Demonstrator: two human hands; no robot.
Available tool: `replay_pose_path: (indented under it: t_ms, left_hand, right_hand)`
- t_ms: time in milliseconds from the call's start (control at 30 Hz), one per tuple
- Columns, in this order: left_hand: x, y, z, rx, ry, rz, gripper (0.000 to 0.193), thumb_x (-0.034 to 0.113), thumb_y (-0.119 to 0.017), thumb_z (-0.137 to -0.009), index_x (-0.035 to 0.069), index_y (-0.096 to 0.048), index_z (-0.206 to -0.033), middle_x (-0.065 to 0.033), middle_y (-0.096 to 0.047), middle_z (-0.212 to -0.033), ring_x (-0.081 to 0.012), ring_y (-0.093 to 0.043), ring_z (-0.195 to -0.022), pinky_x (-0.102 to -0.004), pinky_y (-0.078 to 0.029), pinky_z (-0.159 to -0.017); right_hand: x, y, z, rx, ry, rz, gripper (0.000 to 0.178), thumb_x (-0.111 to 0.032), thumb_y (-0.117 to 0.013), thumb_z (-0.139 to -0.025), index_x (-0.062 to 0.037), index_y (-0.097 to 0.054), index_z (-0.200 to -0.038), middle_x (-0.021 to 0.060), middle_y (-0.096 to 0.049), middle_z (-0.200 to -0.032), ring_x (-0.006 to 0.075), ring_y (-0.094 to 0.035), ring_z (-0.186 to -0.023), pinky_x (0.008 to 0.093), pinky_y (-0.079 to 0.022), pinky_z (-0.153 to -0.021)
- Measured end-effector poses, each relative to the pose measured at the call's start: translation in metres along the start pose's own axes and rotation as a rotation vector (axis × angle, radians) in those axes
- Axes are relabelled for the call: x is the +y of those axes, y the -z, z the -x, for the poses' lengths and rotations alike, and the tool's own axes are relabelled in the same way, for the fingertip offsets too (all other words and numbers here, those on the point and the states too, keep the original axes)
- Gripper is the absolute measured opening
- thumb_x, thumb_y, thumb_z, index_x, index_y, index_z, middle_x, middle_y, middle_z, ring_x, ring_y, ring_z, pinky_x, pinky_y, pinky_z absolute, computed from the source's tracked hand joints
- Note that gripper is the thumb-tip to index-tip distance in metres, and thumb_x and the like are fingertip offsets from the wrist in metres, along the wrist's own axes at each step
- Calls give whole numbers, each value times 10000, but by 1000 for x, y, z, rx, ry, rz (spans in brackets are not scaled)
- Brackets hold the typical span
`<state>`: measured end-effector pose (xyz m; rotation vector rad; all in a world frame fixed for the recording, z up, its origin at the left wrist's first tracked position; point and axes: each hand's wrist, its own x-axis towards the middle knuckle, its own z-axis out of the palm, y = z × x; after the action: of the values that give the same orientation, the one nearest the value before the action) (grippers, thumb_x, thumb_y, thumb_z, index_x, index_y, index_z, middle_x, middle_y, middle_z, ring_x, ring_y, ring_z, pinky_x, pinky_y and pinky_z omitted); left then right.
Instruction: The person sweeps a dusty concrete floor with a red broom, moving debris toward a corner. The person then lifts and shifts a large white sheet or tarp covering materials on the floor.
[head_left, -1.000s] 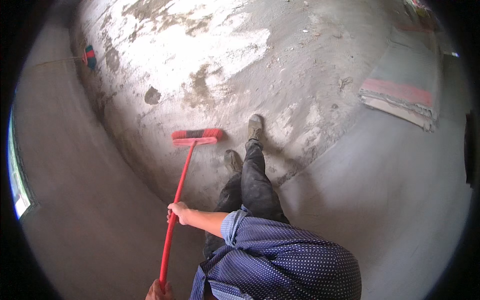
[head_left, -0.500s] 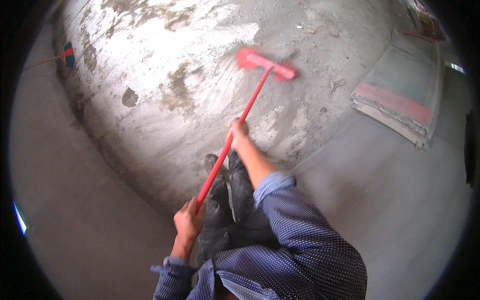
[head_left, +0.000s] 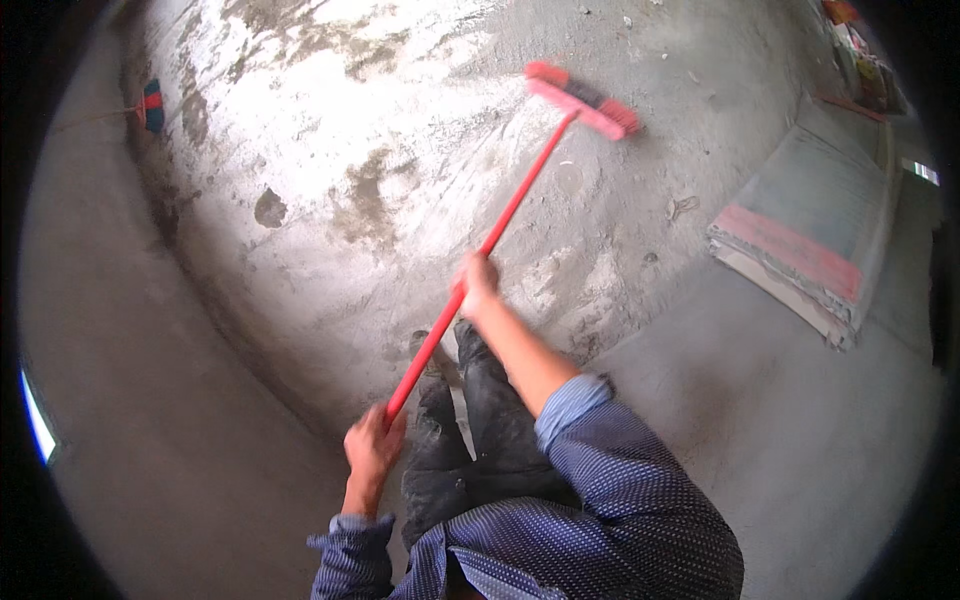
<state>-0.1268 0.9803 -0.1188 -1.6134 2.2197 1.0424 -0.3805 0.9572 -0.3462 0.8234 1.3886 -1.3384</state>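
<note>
A red push broom [head_left: 520, 200] slants from low in the middle up to the far right, its red bristled head tilted above or against the dusty concrete floor [head_left: 330, 260]; whether it touches cannot be told. My left hand [head_left: 374, 445] is wrapped round the near end of the handle. Farther up the handle, my right hand [head_left: 478, 284] grips it around its middle. The broom's head is slightly blurred by motion.
At the right a stack of flat panels [head_left: 800, 220] with a red stripe leans against or lies by the wall. Another broom [head_left: 152, 106], red and green, rests at the far left. Loose debris [head_left: 682, 207] and a dark patch [head_left: 270, 208] mark the floor.
The broom's head has swung farther away and to the right, turning so more of its bristles show. Both hands keep their grip, the right one shifting slightly nearer.
</note>
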Motion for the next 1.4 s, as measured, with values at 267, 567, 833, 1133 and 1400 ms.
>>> replay_pose_path:
  t_ms: [267,567,833,1133,1400]
  left_hand:
    - [-62,97,239,-29,418,-188,214,273,-708,-851,80,-660,-932,-175,-648,-730,-385,-650,-650,-448,-509,-574]
    - [3,33,69,-49,42,-116,156,208,-693,-864,79,-606,-877,-173,-619,-693,-389,-628,-624,-474,-482,-546]
    - [49,-4,-45,-17,-219,-47,246,313,-698,-879,87,-603,-889,-172,-638,-716,-400,-639,-638,-491,-493,-550]
    - [-90,17,140,-167,128,-30,284,324,-707,-877,54,-619,-874,-214,-627,-684,-421,-643,-650,-481,-490,-572]
    - [-253,56,426,-222,339,-344,199,305,-662,-890,128,-585,-938,-185,-641,-706,-415,-644,-651,-517,-479,-568]
  right_hand:
    - [197,-23,194,-279,-646,185,236,-281,-592,-935,-94,-491,-834,37,-491,-651,199,-522,-503,415,-524,-477]
    - [91,13,41,19,-232,92,259,-267,-599,-886,-120,-462,-722,36,-432,-549,203,-464,-442,405,-425,-415]
    - [-64,23,-27,59,93,-116,227,-247,-577,-900,-117,-445,-770,18,-449,-608,167,-408,-435,338,-370,-407]
    - [148,56,77,17,-109,-86,200,-220,-580,-861,-127,-452,-739,35,-451,-589,206,-461,-446,380,-411,-404]
    - [376,72,258,-232,-734,58,233,-279,-633,-928,-107,-480,-888,42,-479,-614,215,-510,-502,452,-516,-513]
